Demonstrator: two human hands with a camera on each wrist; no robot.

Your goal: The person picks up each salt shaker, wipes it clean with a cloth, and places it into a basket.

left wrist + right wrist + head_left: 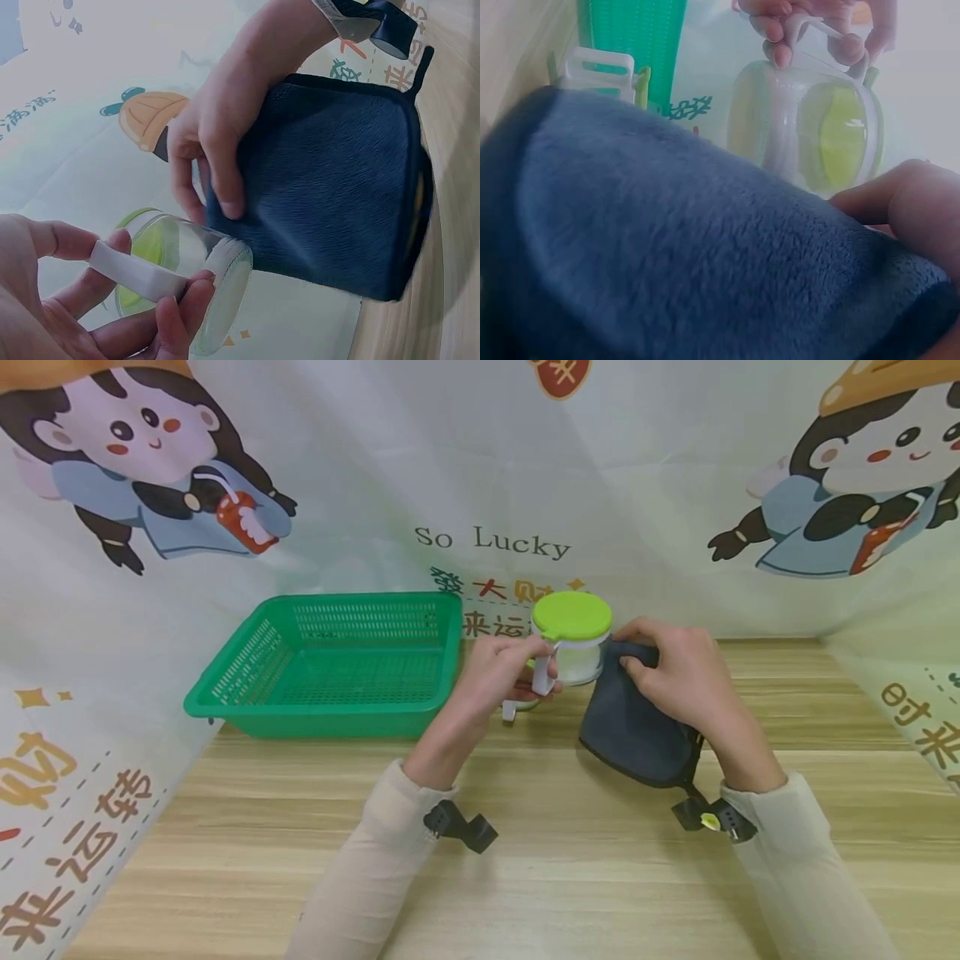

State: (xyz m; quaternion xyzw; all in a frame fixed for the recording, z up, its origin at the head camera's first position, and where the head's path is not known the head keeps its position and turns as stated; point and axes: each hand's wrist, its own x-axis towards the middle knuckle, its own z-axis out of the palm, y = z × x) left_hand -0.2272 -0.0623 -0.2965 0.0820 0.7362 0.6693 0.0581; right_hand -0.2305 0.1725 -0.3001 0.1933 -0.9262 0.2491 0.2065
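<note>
Toward three o'clock from the head view's centre, a clear jar [579, 663] with green lid [572, 614] is held off the wooden tabletop [540, 860] — white handle [543, 675] gripped by the left hand [501, 670]. Dark blue cloth [633, 720], at the jar's four-to-five o'clock, is pinched near its upper edge by the right hand [678, 672] — jar contact can't be told. Second container [509, 711], partly hidden, at seven-to-eight; green basket [330, 724] at nine.
</note>
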